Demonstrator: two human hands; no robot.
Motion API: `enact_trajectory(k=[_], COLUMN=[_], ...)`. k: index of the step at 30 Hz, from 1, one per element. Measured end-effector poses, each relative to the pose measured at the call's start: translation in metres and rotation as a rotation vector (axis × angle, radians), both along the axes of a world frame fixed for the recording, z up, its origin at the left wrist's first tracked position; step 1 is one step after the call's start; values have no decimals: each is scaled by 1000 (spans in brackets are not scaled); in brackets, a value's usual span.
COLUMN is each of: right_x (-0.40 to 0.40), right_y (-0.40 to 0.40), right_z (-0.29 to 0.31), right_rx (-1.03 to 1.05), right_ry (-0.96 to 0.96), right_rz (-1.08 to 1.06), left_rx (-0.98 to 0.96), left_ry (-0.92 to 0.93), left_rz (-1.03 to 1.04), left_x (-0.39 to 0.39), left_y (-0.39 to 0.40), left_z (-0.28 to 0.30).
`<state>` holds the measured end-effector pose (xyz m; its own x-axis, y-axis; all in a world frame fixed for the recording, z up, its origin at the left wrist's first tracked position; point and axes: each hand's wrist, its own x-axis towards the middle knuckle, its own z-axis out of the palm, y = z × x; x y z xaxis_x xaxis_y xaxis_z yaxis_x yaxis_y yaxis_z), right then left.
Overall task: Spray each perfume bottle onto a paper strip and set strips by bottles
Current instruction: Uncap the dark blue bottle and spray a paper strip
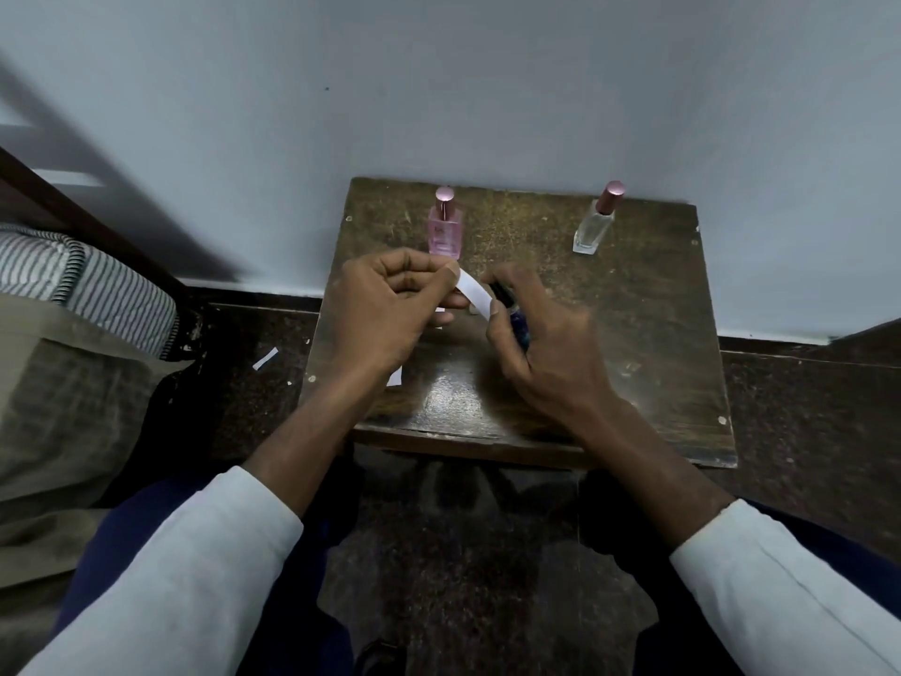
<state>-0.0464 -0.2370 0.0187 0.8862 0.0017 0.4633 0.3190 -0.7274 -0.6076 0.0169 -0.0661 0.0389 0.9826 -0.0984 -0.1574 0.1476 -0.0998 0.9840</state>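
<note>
Against the pale wall stood the small wooden desk (658,334), pushed flush to it, I judged, so the bottles at the back had something behind them and the near half stayed free for working. At its far left corner the pink perfume bottle (444,231) stood upright and capped; well apart, at the far right, the clear perfume bottle (596,222) stood the same way, spaced so that each could take its own strip beside it.

Over the desk's middle I had both hands raised. My right hand (541,353) was curled round a dark blue bottle (514,319), its top turned toward the paper, presumably so the spray would land there and not on the wood. My left hand (390,304) pinched one end of the white paper strip (475,292) between thumb and forefinger, leaving the free end just beside the nozzle.

Another strip (395,376) lay on the desk below my left wrist, probably waiting its turn. One scrap of paper (265,359) lay on the floor.
</note>
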Motion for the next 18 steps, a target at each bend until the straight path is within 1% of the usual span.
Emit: enact_trajectory(k=[6, 18], right_x=[-1, -2], right_y=[2, -3], right_z=[-1, 1], right_rx=[23, 20], right_ry=[-17, -51], right_rz=[-3, -75], left_rx=[42, 30], left_ry=[5, 6], left_rz=[-6, -13], left_x=[1, 0], left_y=[3, 2], left_z=[-3, -4])
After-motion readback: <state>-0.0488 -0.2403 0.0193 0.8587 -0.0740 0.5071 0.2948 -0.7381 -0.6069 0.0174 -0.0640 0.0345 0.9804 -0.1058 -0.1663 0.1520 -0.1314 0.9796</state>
